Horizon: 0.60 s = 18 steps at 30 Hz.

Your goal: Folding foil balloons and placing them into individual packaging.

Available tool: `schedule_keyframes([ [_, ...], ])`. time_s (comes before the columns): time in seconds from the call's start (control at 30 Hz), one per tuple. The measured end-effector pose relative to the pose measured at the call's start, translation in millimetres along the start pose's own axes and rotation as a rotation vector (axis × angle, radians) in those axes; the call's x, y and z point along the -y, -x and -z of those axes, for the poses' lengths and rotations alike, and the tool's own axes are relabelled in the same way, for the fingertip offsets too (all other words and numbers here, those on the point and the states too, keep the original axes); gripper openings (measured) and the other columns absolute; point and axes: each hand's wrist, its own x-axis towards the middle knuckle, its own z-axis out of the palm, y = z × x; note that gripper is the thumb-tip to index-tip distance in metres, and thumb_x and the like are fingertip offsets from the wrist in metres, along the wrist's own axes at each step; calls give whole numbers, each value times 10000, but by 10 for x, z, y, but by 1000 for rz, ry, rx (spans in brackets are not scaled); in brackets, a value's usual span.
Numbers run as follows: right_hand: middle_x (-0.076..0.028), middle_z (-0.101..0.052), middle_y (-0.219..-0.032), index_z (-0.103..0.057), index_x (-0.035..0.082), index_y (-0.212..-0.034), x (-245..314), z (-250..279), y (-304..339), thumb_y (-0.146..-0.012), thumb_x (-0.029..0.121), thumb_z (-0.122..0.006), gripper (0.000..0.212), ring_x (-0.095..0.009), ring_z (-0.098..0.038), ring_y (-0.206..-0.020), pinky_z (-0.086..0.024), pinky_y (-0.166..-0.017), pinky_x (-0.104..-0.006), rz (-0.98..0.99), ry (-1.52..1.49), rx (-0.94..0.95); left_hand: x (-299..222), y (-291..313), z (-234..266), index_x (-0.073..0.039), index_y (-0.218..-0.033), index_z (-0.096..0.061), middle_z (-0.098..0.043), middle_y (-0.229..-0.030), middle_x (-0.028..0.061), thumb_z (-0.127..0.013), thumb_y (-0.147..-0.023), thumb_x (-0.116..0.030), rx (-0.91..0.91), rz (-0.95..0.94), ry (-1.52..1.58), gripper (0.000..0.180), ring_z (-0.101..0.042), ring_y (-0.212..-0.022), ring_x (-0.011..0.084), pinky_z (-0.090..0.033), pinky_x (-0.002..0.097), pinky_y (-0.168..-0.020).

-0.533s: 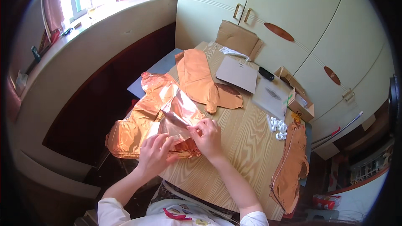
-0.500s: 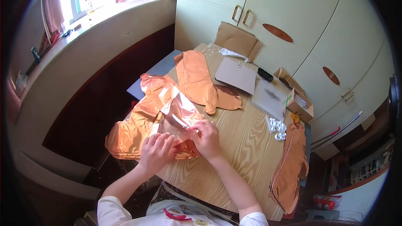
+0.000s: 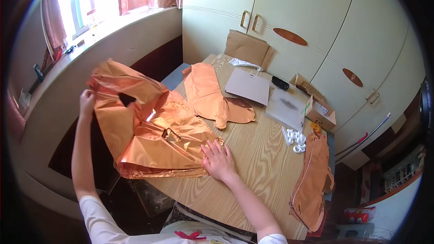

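Observation:
A large, limp foil balloon (image 3: 162, 153) in shiny copper-orange spreads over the left part of the wooden table, partly lifted and creased. At the far left, my left hand (image 3: 87, 102) has its fingers closed on the raised edge of the foil and holds it above the table's side. My right hand (image 3: 218, 161) lies palm down with fingers stretched, pressing on the foil's right edge. In the middle of the foil there is a small slot-like opening with dark edges. Beyond it lies another flat foil balloon (image 3: 205, 91), which neither hand touches.
A folded foil balloon (image 3: 311, 183) lies along the table's right edge. Nearby are white ribbon rolls (image 3: 296, 138), a small open box (image 3: 321, 114), a black object (image 3: 280, 82), a grey board (image 3: 247, 86) and a clear plastic packet (image 3: 285, 108). Cardboard (image 3: 248, 48) leans at the back against cupboards.
My left hand has moved far left and up, pulling the foil edge with it. My right hand has gone from pinching the foil to lying flat on it. The view has shifted slightly.

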Motion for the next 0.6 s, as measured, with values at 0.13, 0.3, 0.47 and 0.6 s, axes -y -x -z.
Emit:
schedule_keyframes([
  [0.13,-79,-387,-1516,-441,192,-1440,129,-13,-13,-944,361,-443,524,-277,-302,-1432,-181,-1178,-522,36,-56,-4,44,-1082,1352,-26,-898,-602,-619,-785,69,-556,-969,-236,-327,-217,-571,227,-601,-722,208,-472,355,-661],
  [0.3,-71,-355,-1534,-417,205,-1457,-89,31,34,-952,388,-438,538,-268,-267,-1449,-160,-1189,-524,-45,29,37,-1363,-881,515,-76,-1167,-560,-674,-965,220,-509,-989,-333,-513,-464,-710,317,-628,-921,450,-504,505,-757],
  [0.47,-48,-311,-1557,-382,241,-1481,21,44,-3,-967,455,-433,560,-247,-215,-1471,-138,-1200,-529,-41,43,128,-2865,162,-53,-141,-1163,-573,-682,-880,165,-526,-1006,-228,-469,-1111,-917,186,-688,-767,330,-538,397,-625],
  [0.6,-99,-305,-1551,-365,152,-1481,16,78,21,-941,517,-487,663,-280,-211,-1468,-154,-1198,-510,-12,1,68,-3489,355,-247,-114,-1132,-579,-680,-835,144,-545,-1000,-201,-441,-870,-707,161,-703,-726,275,-537,373,-592],
])
